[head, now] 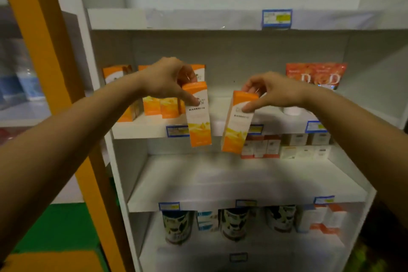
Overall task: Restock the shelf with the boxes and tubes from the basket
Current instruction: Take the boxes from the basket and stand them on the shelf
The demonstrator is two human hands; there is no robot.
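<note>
Two tall orange-and-white boxes, left box (pixel 198 115) near upright, right box (pixel 238 121) tilted, before the shelf (pixel 152 128).

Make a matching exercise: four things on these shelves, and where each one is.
Things:
1. left hand's box
2. red pouch
3. tins
4. right hand's box

Places:
A. bottom shelf
B. far right of the orange boxes' shelf
C. held upright, left of the other held box
D. held tilted, right of the other held box

Pairs: 1-C, 2-B, 3-A, 4-D
</note>
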